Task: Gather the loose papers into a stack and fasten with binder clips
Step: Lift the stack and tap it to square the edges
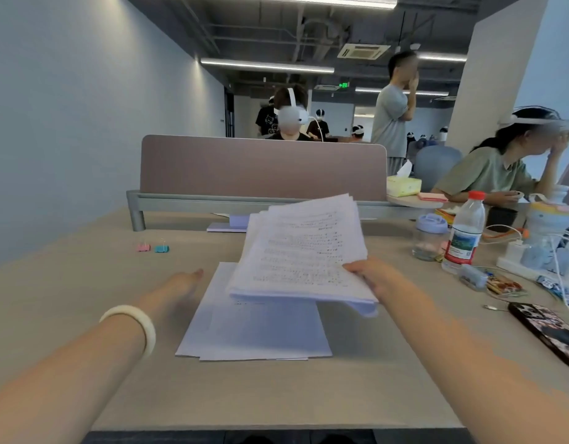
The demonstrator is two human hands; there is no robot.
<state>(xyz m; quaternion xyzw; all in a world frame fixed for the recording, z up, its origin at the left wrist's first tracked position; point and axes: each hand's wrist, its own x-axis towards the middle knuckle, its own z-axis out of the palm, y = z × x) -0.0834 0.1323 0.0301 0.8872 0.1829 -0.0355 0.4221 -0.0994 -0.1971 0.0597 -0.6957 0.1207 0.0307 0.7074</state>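
My right hand (pixel 368 274) grips the near right corner of a sheaf of printed papers (pixel 299 248), held fanned and tilted above the desk. Under it a few more sheets (pixel 254 331) lie flat on the desk in a loose pile. My left hand (pixel 180 283), blurred, hovers flat just left of those flat sheets and holds nothing; a white bangle circles that wrist. A pink binder clip (pixel 143 247) and a teal binder clip (pixel 161 248) sit side by side on the desk, far left of the papers.
On the right stand a water bottle (pixel 465 233), a lidded glass jar (pixel 430 237), a power strip with cables (pixel 533 257) and a phone (pixel 547 331). A mauve divider (pixel 260 168) closes the desk's (pixel 68 299) far edge. Other people sit and stand beyond.
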